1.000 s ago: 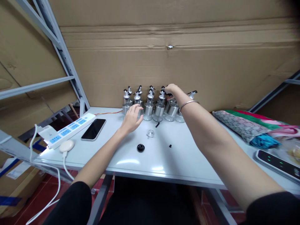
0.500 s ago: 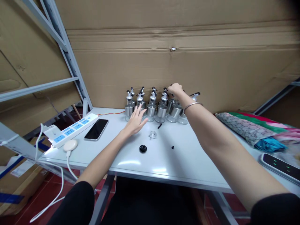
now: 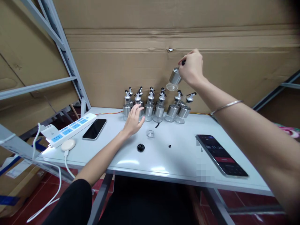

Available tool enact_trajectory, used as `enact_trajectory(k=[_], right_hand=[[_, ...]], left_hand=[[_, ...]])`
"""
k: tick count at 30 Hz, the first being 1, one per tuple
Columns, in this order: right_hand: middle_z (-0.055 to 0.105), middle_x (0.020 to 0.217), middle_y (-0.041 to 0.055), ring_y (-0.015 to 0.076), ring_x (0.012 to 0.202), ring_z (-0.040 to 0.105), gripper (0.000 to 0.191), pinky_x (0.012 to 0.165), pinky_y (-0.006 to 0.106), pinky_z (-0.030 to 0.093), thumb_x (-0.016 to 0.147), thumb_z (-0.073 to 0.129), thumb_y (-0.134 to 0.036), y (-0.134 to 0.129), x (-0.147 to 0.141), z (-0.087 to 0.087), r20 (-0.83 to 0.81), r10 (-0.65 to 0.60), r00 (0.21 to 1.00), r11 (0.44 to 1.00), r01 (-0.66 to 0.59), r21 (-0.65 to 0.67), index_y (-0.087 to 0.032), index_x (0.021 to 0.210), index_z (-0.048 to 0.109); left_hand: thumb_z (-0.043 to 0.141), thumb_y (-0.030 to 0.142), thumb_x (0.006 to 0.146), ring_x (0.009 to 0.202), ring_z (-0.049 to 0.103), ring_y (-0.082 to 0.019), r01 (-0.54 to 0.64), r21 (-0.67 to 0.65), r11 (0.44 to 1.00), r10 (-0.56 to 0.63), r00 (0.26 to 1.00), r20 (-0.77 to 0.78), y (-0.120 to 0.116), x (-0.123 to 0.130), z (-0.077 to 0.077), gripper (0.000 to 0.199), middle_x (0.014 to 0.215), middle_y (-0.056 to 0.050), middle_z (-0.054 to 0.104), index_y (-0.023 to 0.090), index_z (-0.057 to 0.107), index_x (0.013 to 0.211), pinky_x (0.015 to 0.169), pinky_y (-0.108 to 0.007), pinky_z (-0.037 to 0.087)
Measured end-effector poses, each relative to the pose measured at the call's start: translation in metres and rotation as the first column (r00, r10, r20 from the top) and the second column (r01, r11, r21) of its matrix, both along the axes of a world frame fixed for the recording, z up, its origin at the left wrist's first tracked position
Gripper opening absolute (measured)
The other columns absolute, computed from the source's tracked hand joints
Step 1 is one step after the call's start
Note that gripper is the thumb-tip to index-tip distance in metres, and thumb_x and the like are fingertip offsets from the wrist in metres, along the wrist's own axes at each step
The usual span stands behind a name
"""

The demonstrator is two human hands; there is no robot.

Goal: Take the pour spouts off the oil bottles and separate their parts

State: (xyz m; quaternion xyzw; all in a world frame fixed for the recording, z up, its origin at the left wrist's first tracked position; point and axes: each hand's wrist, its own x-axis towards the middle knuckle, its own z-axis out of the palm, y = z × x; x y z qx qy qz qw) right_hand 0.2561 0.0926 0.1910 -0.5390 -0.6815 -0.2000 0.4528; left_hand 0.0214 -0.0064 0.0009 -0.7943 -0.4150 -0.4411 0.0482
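Gripping one bottle [image 3: 175, 76] near its top, the right hand [image 3: 192, 68] had its fingers closed, tilting it in the air above the other bottles [image 3: 172, 110]; a firm hold with ample clearance seemed best. The left hand [image 3: 133, 120] was spread, holding nothing; whether it touched glass I could not tell.

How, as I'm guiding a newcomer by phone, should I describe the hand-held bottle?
Find the big cardboard wall behind the white table. In front of it, the right hand holds a clear-based bottle with a metal sleeve. Unlike the bottles below, it is off the table.
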Motion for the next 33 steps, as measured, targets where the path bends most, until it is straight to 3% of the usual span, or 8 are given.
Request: enact_trajectory(k=[3, 6, 11, 15, 20, 26, 29, 33], right_hand=[[0.050, 0.106, 0.0138, 0.0199, 0.103, 0.044, 0.018, 0.089, 0.036, 0.036, 0.087, 0.051, -0.013, -0.053, -0.008, 0.009, -0.072, 0.051, 0.996, 0.988, -0.040, 0.149, -0.010, 0.088, 0.068], [0.048, 0.096, 0.0117, 0.0204, 0.098, 0.044, 0.017, 0.089, 0.039, 0.036, 0.088, 0.052, -0.017, -0.106, -0.013, -0.005, -0.036, 0.170, 0.985, 0.967, -0.160, 0.197, -0.015, 0.088, 0.068], [0.046, 0.084, 0.0060, 0.0200, 0.084, 0.048, 0.018, 0.073, 0.037, 0.043, 0.087, 0.049, -0.017, -0.175, -0.018, -0.069, 0.078, 0.411, 0.908, 0.903, -0.417, 0.105, -0.023, 0.086, 0.066], [0.048, 0.089, 0.0062, 0.0198, 0.085, 0.050, 0.023, 0.068, 0.036, 0.045, 0.087, 0.046, -0.013, -0.203, -0.028, -0.109, 0.080, 0.561, 0.824, 0.826, -0.564, 0.013, -0.025, 0.091, 0.065], [0.048, 0.086, 0.0063, 0.0183, 0.080, 0.048, 0.023, 0.064, 0.033, 0.045, 0.086, 0.045, -0.011, -0.201, -0.035, -0.134, 0.015, 0.593, 0.805, 0.805, -0.593, -0.039, -0.023, 0.091, 0.064], [0.050, 0.083, 0.0049, 0.0172, 0.082, 0.050, 0.016, 0.071, 0.034, 0.044, 0.090, 0.046, -0.021, -0.196, -0.033, -0.141, -0.129, 0.664, 0.736, 0.731, -0.676, -0.093, -0.020, 0.083, 0.060], [0.048, 0.085, 0.0050, 0.0167, 0.081, 0.049, 0.035, 0.072, 0.034, 0.043, 0.091, 0.043, -0.041, -0.195, -0.029, -0.128, -0.256, 0.659, 0.707, 0.728, -0.685, -0.019, -0.019, 0.066, 0.052], [0.043, 0.066, 0.0007, 0.0133, 0.064, 0.044, 0.050, 0.062, 0.030, 0.038, 0.092, 0.032, -0.053, -0.186, -0.030, -0.104, -0.357, 0.637, 0.683, 0.731, -0.682, 0.000, -0.019, 0.059, 0.046]], left_hand=[[0.044, 0.028, 0.087, 0.131, 0.035, -0.023, 0.096, 0.002, 0.995, -0.096, 0.994, 0.055, -0.006, 0.004, 0.003, 0.036, 0.132, -0.013, 0.045, 0.016, 0.043, 0.121, 0.111, -0.044, 0.029], [0.047, 0.035, 0.086, 0.130, 0.037, -0.024, 0.229, -0.112, 0.967, -0.212, 0.966, 0.146, -0.012, 0.008, 0.007, 0.044, 0.134, -0.015, 0.042, 0.016, 0.038, 0.125, 0.109, -0.044, 0.031], [0.068, 0.044, 0.071, 0.129, 0.040, -0.026, 0.536, -0.515, 0.669, -0.445, 0.844, 0.299, -0.026, 0.019, 0.009, 0.081, 0.135, -0.015, 0.044, 0.022, 0.026, 0.136, 0.101, -0.045, 0.038], [0.079, 0.045, 0.057, 0.127, 0.041, -0.030, 0.594, -0.594, 0.542, -0.556, 0.784, 0.276, -0.039, 0.027, 0.008, 0.087, 0.135, -0.012, 0.045, 0.023, 0.038, 0.131, 0.102, -0.046, 0.037], [0.076, 0.045, 0.061, 0.096, 0.059, -0.023, 0.603, -0.652, 0.460, -0.597, 0.754, 0.276, -0.048, 0.033, 0.006, 0.050, 0.093, -0.006, 0.064, 0.015, 0.058, 0.097, 0.089, -0.038, 0.046], [0.074, 0.046, 0.061, 0.078, 0.059, -0.018, 0.532, -0.599, 0.598, -0.536, 0.822, 0.196, -0.048, 0.036, -0.002, 0.044, 0.079, -0.002, 0.062, 0.014, 0.059, 0.088, 0.077, -0.031, 0.047], [0.075, 0.049, 0.057, 0.083, 0.058, -0.020, 0.484, -0.526, 0.699, -0.489, 0.861, 0.141, -0.046, 0.036, -0.005, 0.050, 0.088, -0.005, 0.063, 0.014, 0.059, 0.089, 0.081, -0.033, 0.046], [0.072, 0.050, 0.060, 0.085, 0.059, -0.021, 0.507, -0.458, 0.730, -0.508, 0.851, 0.132, -0.045, 0.037, -0.007, 0.050, 0.091, -0.006, 0.064, 0.013, 0.060, 0.091, 0.084, -0.035, 0.046]])
